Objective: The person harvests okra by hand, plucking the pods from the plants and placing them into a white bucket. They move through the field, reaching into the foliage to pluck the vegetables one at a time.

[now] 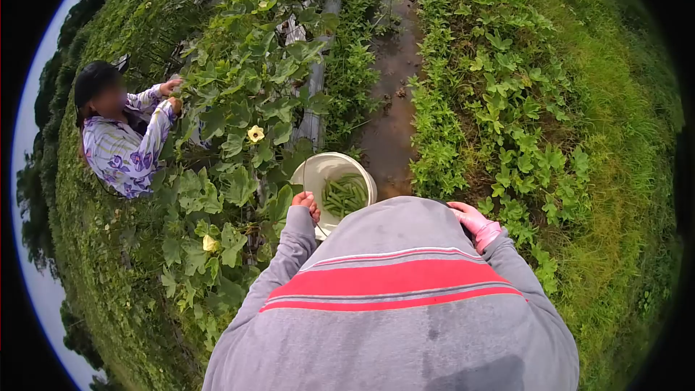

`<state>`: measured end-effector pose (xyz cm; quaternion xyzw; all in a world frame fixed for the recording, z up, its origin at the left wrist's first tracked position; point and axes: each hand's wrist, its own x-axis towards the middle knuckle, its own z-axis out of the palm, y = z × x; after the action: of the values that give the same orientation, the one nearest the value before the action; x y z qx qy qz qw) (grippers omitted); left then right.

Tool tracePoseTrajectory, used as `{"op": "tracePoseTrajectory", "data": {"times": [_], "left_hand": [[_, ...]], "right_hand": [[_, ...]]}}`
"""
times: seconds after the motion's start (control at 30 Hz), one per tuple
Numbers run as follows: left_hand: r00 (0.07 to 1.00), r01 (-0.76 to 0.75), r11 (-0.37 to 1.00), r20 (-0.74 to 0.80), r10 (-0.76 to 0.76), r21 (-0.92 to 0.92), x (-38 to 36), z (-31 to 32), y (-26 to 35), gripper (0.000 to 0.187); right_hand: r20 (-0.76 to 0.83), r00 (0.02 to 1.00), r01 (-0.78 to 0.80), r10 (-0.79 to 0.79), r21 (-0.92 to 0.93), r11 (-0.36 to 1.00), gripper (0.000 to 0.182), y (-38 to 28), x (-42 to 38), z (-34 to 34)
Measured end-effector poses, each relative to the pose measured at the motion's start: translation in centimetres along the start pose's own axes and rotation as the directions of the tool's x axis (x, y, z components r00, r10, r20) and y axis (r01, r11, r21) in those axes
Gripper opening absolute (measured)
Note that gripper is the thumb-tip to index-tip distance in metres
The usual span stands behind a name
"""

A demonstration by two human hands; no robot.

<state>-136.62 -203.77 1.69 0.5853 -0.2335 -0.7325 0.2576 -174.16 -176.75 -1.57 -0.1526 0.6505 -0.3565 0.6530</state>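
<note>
Between the plants (239, 94) and the muddy path (387, 137), your left hand (306, 205) has its fingers curled around the handle (305, 174) of the bucket (308, 169), with green pods (344, 194) inside. Your pink-gloved right hand (474, 224) is at your shirt (405, 340); its fingers' spread is unclear.

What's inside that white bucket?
A heap of long green pods lies inside the white bucket. You can't see what's under the heap, because the top pods cover it.

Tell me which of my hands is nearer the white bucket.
Your left hand: it holds the handle of the white bucket; your right hand is farther away, to the bucket's right.
</note>
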Motion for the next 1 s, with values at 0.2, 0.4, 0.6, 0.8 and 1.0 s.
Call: {"op": "tracePoseTrajectory", "data": {"times": [0.2,0.4,0.6,0.8,1.0], "left_hand": [[0.981,-0.072,0.997,0.182,0.071,-0.001,0.1,2.3,1.4,0.018],[0.965,-0.03,0.999,0.262,0.017,0.044,2.6,3.2,1.5,0.02],[0.973,0.019,0.994,0.227,-0.044,0.109,5.1,3.2,1.8,0.019],[0.981,0.144,0.975,0.107,-0.163,0.166,8.3,5.1,3.8,0.015],[0.987,0.153,0.976,-0.06,-0.146,0.154,8.6,9.3,6.5,0.016]], "right_hand": [[-0.109,0.989,-0.079,0.104,0.213,0.974,0.078,-0.8,-6.6,0.8],[-0.244,0.969,0.029,0.047,0.296,0.955,0.073,2.2,-12.3,2.7],[-0.282,0.96,0.07,-0.004,0.227,0.971,0.076,5.1,-10.2,-0.4],[-0.587,0.761,0.089,0.275,0.515,0.853,0.065,14.9,-10.7,-8.4],[-0.476,0.644,-0.201,0.599,0.65,0.733,0.062,17.8,-11.7,-11.7]]}}
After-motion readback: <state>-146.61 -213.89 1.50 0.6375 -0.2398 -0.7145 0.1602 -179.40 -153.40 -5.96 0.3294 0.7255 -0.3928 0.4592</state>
